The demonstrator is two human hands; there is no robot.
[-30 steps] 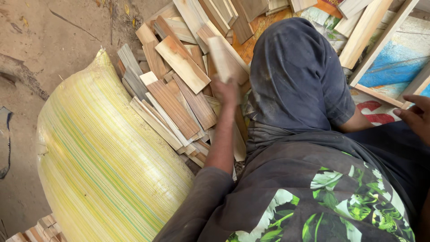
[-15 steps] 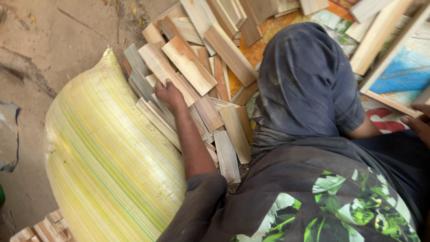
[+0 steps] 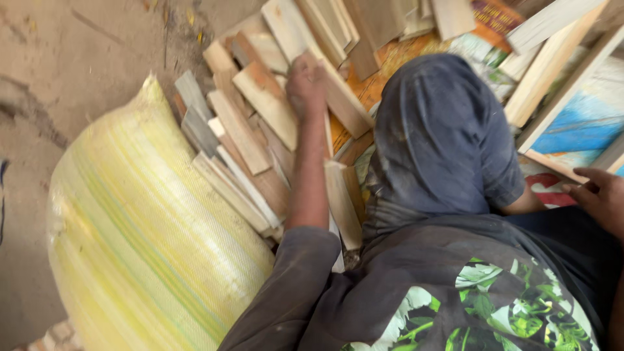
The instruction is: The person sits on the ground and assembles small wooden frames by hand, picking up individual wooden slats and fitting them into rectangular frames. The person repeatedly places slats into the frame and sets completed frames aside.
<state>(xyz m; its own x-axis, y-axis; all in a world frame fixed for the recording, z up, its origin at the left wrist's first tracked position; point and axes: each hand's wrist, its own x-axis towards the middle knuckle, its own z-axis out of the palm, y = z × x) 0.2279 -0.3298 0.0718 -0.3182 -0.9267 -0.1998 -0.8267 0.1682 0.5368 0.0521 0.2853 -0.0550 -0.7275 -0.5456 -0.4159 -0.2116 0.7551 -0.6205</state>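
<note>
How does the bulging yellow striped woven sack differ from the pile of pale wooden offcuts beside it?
The yellow striped woven sack is one soft, rounded bulk; the pile of pale wooden offcuts is many flat, hard-edged strips. The left hand touches the offcuts, not the sack. Both lie on the dirt ground.

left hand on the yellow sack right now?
No: the left hand is stretched out over the pile of wooden offcuts, on a plank, while the yellow woven sack lies off to its side, untouched.

Bulging yellow-green striped woven sack [image 3: 143, 234] at left, touching wood pieces.
</note>
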